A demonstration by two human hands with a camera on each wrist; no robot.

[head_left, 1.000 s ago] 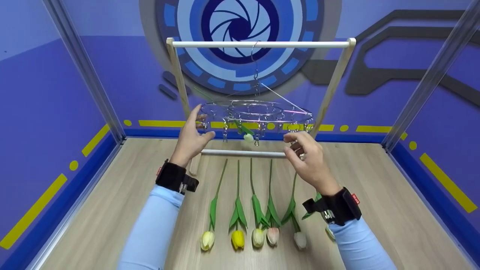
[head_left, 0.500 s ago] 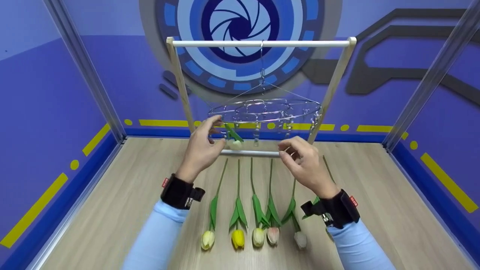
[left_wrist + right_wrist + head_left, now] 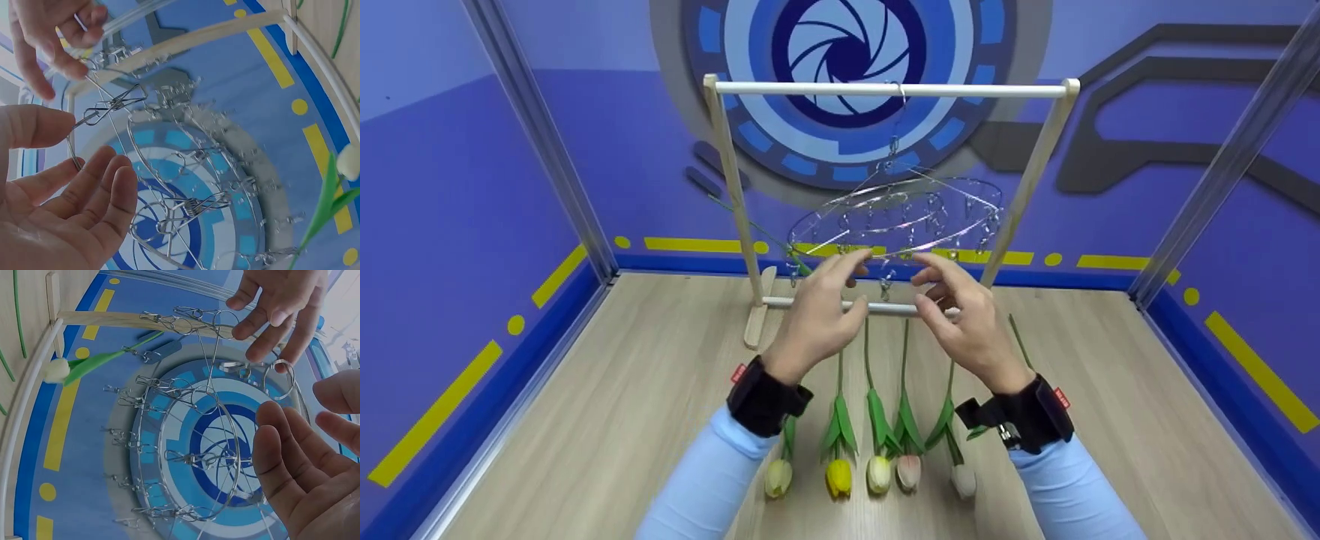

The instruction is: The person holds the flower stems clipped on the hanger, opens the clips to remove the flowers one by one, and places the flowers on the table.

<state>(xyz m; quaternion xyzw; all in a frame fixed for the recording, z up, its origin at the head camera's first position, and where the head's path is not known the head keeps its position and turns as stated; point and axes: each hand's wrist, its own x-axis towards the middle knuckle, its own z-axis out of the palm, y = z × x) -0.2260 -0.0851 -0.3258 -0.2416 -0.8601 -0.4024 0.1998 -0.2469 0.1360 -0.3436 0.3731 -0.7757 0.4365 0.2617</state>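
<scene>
A round metal clip hanger [image 3: 937, 244] hangs tilted by its hook from the rack's top bar. My left hand [image 3: 821, 315] is at the ring's front edge, thumb and fingers spread around the wire, a clip [image 3: 115, 104] just beyond the thumb tip. Facing it, my right hand [image 3: 964, 322] stays below the ring with fingers loosely bent and nothing in them. A white tulip [image 3: 56, 371] hangs bloom-down from the hanger's left side; in the head view my left hand hides its bloom, while its stem [image 3: 757, 227] slants up leftward.
The wooden rack [image 3: 735, 165] with its white top bar [image 3: 810, 88] stands at the table's back. Several tulips lie in a row in front, among them a yellow one [image 3: 838, 478] and a pink one [image 3: 909, 472]. Blue walls enclose both sides.
My left hand has moved right, from the ring's left side to its front centre. The hanger has swung, turned and tilted, carrying the hanging tulip leftward. My right hand has barely shifted.
</scene>
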